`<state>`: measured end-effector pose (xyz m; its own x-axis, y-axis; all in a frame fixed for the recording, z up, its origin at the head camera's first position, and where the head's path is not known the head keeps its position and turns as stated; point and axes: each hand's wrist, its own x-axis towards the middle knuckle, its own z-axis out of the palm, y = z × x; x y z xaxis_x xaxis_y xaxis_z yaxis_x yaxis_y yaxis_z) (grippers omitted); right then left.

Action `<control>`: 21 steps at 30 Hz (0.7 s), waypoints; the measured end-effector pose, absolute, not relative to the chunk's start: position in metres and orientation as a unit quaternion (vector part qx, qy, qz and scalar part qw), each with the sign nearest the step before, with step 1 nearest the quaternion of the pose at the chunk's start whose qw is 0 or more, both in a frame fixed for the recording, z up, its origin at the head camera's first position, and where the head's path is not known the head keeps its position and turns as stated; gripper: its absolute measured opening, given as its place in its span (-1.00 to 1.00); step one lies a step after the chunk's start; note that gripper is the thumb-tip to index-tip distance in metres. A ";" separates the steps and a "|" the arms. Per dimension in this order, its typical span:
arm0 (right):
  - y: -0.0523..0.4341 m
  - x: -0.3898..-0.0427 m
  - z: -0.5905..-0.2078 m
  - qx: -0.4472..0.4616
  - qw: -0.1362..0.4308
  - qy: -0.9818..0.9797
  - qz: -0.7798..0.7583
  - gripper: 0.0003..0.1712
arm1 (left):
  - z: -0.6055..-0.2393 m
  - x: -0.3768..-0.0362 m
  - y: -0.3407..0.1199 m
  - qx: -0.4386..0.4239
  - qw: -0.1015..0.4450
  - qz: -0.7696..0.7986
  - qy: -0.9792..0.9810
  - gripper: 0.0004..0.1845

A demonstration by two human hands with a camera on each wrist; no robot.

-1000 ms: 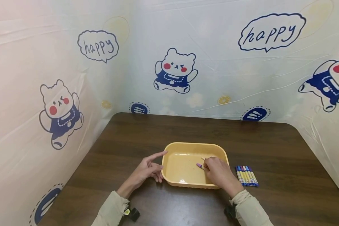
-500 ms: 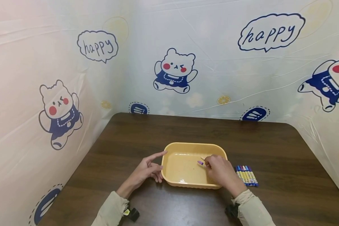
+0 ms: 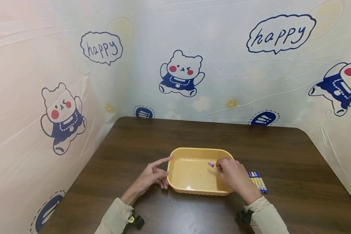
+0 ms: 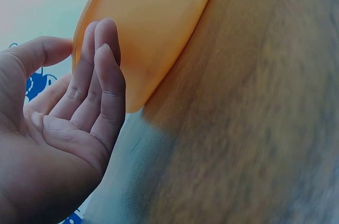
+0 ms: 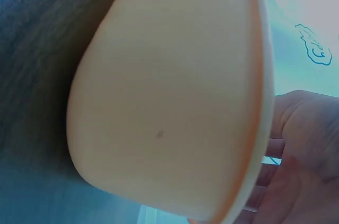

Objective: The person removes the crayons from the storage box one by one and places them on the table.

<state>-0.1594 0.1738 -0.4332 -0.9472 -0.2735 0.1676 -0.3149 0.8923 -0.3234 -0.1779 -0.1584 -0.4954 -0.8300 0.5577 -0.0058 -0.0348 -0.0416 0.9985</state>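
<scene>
My right hand (image 3: 232, 172) is over the right part of a yellow plastic basin (image 3: 178, 188). It pinches a purple-tipped crayon (image 3: 211, 164), whose tip points left past the fingers; the rest is hidden by the hand. My left hand (image 3: 150, 175) rests at the basin's left end, index finger extended to the rim and thumb touching the rim lower down. In the left wrist view the other fingers of that hand (image 4: 79, 102) lie relaxed beside the basin's outer wall (image 4: 153, 33). The right wrist view shows the fingers behind the rim, the crayon hidden.
Several crayons (image 3: 258, 182) with yellow wrappers and blue ends lie side by side right of the basin, partly covered by my right wrist. The dark wooden table (image 3: 152, 136) meets a printed curtain (image 3: 216, 81) at the back.
My right hand has risen and moved right with the purple-tipped crayon, drawing it toward the basin's right rim. A pale tip seen near the fingers earlier no longer shows. The left hand stays put.
</scene>
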 end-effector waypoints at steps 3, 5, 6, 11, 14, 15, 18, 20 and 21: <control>0.176 -0.159 -0.431 0.152 0.071 -0.970 0.177 -0.91 | -0.496 -0.178 -0.159 0.200 0.215 0.694 0.657 -0.35; 0.178 -0.159 -0.430 0.153 0.076 -0.969 0.177 -0.90 | -0.496 -0.178 -0.159 0.197 0.218 0.695 0.657 -0.35; 0.178 -0.159 -0.429 0.153 0.078 -0.969 0.177 -0.90 | -0.496 -0.178 -0.159 0.197 0.218 0.695 0.656 -0.35; 0.182 -0.158 -0.424 0.152 0.092 -0.967 0.182 -0.89 | -0.495 -0.178 -0.158 0.197 0.216 0.694 0.658 -0.35; 0.186 -0.157 -0.421 0.145 0.099 -0.966 0.191 -0.90 | -0.495 -0.179 -0.158 0.198 0.215 0.695 0.657 -0.35; 0.187 -0.156 -0.420 0.142 0.099 -0.966 0.193 -0.91 | -0.495 -0.179 -0.158 0.198 0.215 0.695 0.657 -0.35; 0.191 -0.154 -0.418 0.136 0.106 -0.966 0.193 -0.92 | -0.496 -0.179 -0.158 0.199 0.216 0.696 0.655 -0.35; 0.195 -0.151 -0.417 0.134 0.115 -0.966 0.191 -0.93 | -0.497 -0.180 -0.159 0.197 0.218 0.696 0.655 -0.35; 0.197 -0.149 -0.416 0.132 0.121 -0.965 0.191 -0.93 | -0.497 -0.180 -0.159 0.197 0.219 0.697 0.654 -0.35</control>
